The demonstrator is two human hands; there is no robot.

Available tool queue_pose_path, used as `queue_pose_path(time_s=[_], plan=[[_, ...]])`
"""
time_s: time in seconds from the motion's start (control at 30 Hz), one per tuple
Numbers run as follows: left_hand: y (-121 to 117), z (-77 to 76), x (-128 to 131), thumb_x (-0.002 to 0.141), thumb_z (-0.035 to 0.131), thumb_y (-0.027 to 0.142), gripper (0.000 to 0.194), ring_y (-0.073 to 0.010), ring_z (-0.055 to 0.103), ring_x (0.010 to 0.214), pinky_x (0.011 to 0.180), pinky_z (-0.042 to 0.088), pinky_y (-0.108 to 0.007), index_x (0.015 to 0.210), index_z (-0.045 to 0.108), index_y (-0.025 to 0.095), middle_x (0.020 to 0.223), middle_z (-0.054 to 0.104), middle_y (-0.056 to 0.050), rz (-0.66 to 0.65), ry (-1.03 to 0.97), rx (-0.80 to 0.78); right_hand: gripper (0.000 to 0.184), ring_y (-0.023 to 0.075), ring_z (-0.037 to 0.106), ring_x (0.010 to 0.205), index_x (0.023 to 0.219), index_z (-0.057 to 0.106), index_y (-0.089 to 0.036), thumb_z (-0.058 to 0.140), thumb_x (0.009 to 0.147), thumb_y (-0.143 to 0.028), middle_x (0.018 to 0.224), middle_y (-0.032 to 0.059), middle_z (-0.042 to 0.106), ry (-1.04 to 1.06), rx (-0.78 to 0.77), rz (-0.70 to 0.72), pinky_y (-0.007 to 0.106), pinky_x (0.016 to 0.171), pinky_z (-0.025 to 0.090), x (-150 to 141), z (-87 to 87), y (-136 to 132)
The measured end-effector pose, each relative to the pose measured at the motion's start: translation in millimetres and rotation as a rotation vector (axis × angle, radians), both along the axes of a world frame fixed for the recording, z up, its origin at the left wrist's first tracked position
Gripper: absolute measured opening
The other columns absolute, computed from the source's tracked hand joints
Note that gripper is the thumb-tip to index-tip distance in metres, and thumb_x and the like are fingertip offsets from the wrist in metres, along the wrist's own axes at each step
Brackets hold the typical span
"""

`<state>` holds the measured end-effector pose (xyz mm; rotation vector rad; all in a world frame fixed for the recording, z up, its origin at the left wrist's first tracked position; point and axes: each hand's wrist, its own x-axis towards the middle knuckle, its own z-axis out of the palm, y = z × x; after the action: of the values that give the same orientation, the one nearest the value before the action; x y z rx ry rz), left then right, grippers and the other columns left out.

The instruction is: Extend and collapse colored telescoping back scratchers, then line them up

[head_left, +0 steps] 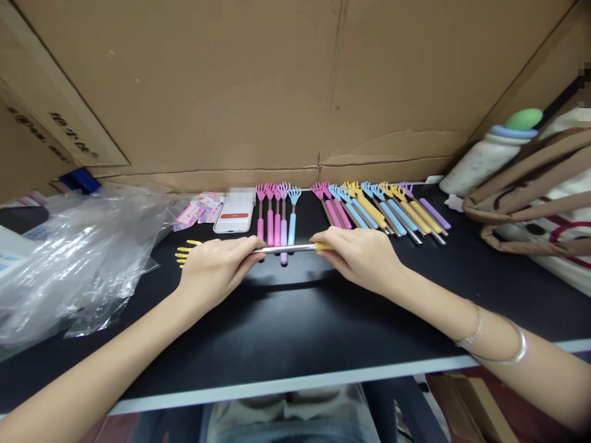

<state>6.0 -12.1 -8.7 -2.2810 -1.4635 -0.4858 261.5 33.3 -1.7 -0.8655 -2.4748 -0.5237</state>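
Observation:
I hold a yellow back scratcher (286, 248) sideways above the black table (286, 332). Its metal rod is extended between my hands. My left hand (215, 267) grips the rod near the yellow claw head (184, 253), which sticks out to the left. My right hand (362, 255) is closed round the yellow handle end. Just behind the rod lie several pink, purple and blue scratchers (277, 212) in a row. A longer row of pink, blue, yellow and purple scratchers (381, 209) lies further right.
A crumpled clear plastic bag (78, 258) covers the table's left side. A phone (234, 216) and pink packets (196, 212) lie near the back. A bottle (489, 154) and a canvas bag (540, 203) stand at the right. Cardboard walls (277, 92) close the back.

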Motion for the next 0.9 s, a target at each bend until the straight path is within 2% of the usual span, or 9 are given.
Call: queue_pose_path(time_s=[0.27, 0.63, 0.9], plan=[[-0.6, -0.8, 1.6, 0.093, 0.04, 0.037, 0.023, -0.0133, 0.06, 0.06, 0.053, 0.032, -0.023, 0.092, 0.059, 0.025, 0.075, 0.069, 0.006, -0.041, -0.069, 0.016, 0.022, 0.0078, 0.057, 0.062, 0.095, 0.061, -0.021, 0.042, 0.092, -0.032, 0.084, -0.0038, 0.068, 0.039, 0.005, 0.025, 0.025, 0.05, 0.027, -2.1, 0.7, -2.0], [-0.9, -1.0, 2.5, 0.092, 0.042, 0.038, 0.024, -0.0131, 0.061, 0.06, 0.053, 0.032, -0.024, 0.093, 0.062, 0.026, 0.072, 0.069, 0.005, -0.021, -0.081, 0.029, 0.02, 0.0089, 0.059, 0.068, 0.096, 0.059, -0.02, 0.042, 0.092, -0.029, 0.087, -0.002, 0.067, 0.071, -0.076, 0.047, 0.023, 0.053, 0.03, -4.9, -3.8, -0.1], [-0.6, -0.3, 4.9, 0.091, 0.043, 0.039, 0.022, -0.0129, 0.061, 0.059, 0.053, 0.033, -0.023, 0.094, 0.062, 0.027, 0.07, 0.069, 0.006, -0.018, -0.11, 0.032, 0.022, 0.0094, 0.058, 0.068, 0.095, 0.06, -0.02, 0.041, 0.092, -0.03, 0.085, -0.0008, 0.068, 0.074, -0.059, 0.05, 0.023, 0.056, 0.032, -4.6, -1.6, -0.7]])
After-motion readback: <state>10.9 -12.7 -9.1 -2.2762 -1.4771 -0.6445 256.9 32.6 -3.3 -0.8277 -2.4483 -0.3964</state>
